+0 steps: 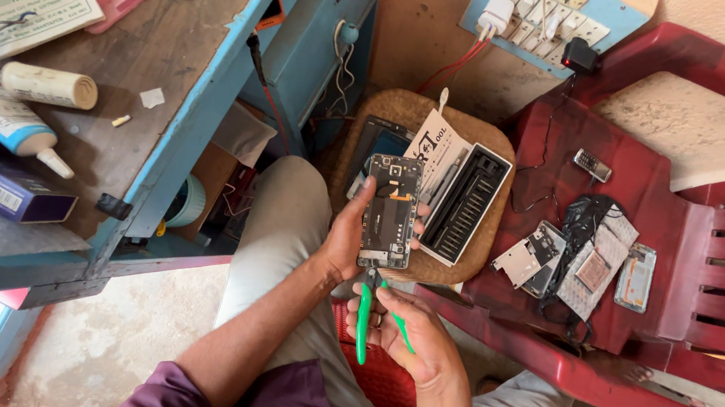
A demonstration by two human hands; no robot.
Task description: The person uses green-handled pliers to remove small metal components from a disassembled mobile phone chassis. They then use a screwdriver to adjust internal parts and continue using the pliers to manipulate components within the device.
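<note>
**Opened phone held over the knee, green tool at its lower edge**

Several parts are hidden or hard to read. The tip of the green-handled hand tool [366, 308] goes under the lower edge of the opened black smartphone with bare inner parts [390, 211], so I cannot tell what kind of tip it has or what exactly it touches. The palm of the left hand [352, 234] is behind the phone; only the thumb and fingertips show at its two long sides, gripping it narrow and upright. The right hand [407, 327] is closed around the two green handles, just below the phone. A dark flat phone-like thing [369, 145] lies half covered behind the held phone. The small phone parts on the chair are too mixed to tell apart, and the person's body is cut off at the bottom edge.

The phone is above the person's knee, in front of a round woven brown stool [410, 109]. On the stool lies an open black case with rows of screwdriver bits [464, 204]. To the right stands a red plastic chair [657, 173] with phone covers and boards [583, 260] on its seat. To the left is a worn wooden table with a blue painted edge [179, 55], carrying tubes and boxes. On the wall is a blue board of white sockets [543, 15]. The floor is rough grey concrete.
</note>
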